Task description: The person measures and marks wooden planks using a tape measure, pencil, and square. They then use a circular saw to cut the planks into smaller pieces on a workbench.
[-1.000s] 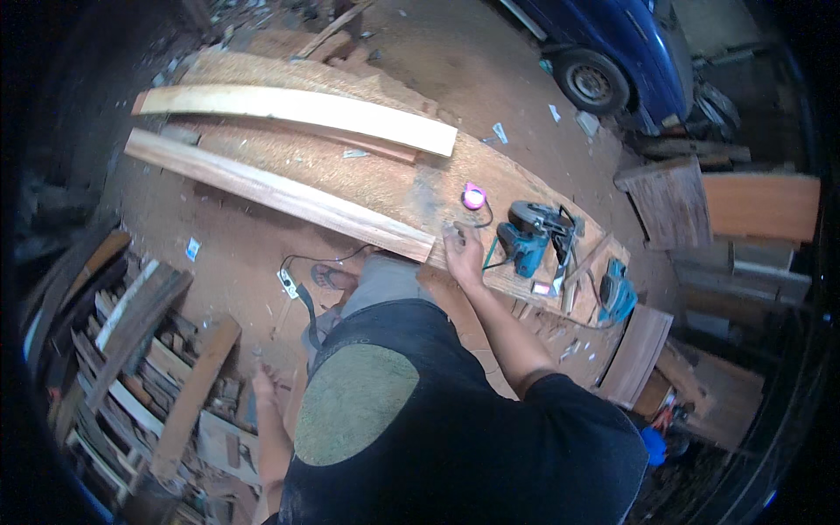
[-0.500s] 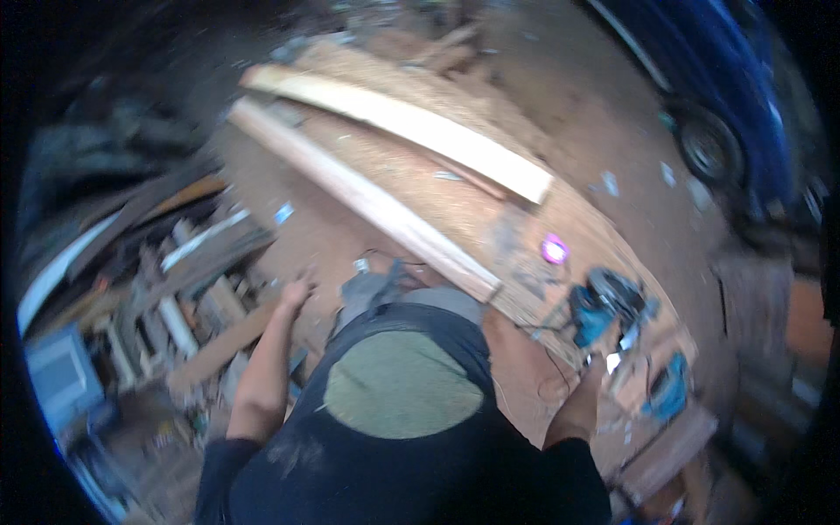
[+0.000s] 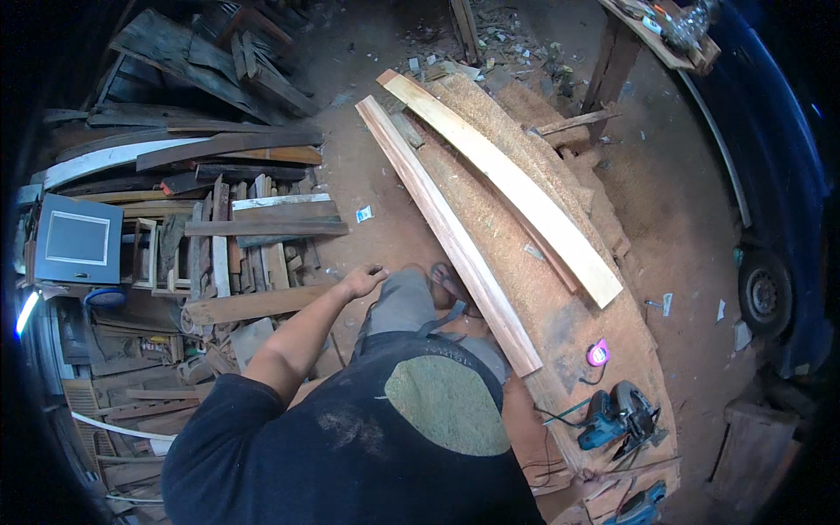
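My left hand [image 3: 366, 280] hangs beside my left knee with its fingers loosely stretched and nothing in them. On the right, my right hand [image 3: 588, 486] is low by the bench's near end, beside thin wooden strips [image 3: 632, 470]; its fingers are too small and partly hidden to read. Just beyond it sits a teal circular saw [image 3: 612, 416], with a second teal power tool [image 3: 643, 506] nearer to me. A pink tape measure [image 3: 598, 353] lies on the bench. Two long planks lie lengthwise there: a reddish one [image 3: 451, 236] near my legs and a pale one [image 3: 516, 188] farther off.
The workbench [image 3: 560, 328] is strewn with sawdust. Stacked timber offcuts [image 3: 254, 227] and a grey framed panel [image 3: 79, 241] crowd the left. A blue vehicle with a wheel [image 3: 764, 293] stands at the right. Power cords [image 3: 547, 455] trail near my right arm.
My view has turned to the right, so the bench, planks and saw sit differently in the picture and look sharper. My left hand remains by my knee; my right hand stays low near the tools.
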Available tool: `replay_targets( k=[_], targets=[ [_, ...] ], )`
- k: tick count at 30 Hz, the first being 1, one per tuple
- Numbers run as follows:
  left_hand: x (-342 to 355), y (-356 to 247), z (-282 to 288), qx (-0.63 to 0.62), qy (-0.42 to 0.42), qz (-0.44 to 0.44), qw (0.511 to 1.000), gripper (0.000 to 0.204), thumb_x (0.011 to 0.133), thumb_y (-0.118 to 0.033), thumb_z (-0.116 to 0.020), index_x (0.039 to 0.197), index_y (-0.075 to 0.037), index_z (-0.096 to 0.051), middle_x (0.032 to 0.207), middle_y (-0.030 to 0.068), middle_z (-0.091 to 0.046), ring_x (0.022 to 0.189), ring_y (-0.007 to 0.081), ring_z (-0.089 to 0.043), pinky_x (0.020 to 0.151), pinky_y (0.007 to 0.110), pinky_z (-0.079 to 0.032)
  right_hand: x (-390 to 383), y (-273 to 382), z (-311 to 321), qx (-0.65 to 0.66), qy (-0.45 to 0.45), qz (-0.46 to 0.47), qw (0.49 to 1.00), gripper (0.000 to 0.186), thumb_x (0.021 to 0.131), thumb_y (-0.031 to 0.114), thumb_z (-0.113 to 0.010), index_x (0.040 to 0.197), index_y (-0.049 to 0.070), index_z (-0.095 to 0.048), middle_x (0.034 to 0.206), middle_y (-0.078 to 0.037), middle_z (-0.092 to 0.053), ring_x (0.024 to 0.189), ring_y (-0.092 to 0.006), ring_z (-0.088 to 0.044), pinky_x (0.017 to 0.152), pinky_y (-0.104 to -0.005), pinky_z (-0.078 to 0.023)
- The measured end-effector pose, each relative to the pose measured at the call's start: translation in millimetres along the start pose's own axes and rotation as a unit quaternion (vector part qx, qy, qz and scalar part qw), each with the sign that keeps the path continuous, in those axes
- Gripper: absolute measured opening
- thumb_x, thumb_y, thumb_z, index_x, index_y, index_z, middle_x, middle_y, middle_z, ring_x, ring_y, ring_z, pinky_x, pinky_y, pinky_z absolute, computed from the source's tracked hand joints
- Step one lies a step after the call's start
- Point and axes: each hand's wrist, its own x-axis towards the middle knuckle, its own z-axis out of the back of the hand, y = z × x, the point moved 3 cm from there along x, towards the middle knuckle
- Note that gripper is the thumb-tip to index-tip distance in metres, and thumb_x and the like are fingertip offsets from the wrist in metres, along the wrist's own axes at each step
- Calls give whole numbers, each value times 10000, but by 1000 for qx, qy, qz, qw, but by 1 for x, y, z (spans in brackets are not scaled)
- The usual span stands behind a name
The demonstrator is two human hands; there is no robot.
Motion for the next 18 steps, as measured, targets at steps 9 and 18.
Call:
replay_targets(
  k=[9,18],
  targets=[
    [112,31,72,-130,-11,58,990,685,988,-554,-564,1358,19,-633,1367,270,-633,1265,373,-618,1095,422,-456,-157,98,128,428,-268,-51,862,452,985,311,-688,1208,-82,-667,1106,-213,-717,874,-259,-704,752,-382,-583],
    [340,68,166,-380,-103,-23,919,802,993,-634,-532,1443,31,-531,1432,251,-587,1277,392,-597,1102,437,-434,-538,568,77,437,78,249,861,320,1026,285,-641,1127,-18,-660,997,-121,-696,755,-186,-624,636,-307,-497]
  ],
)
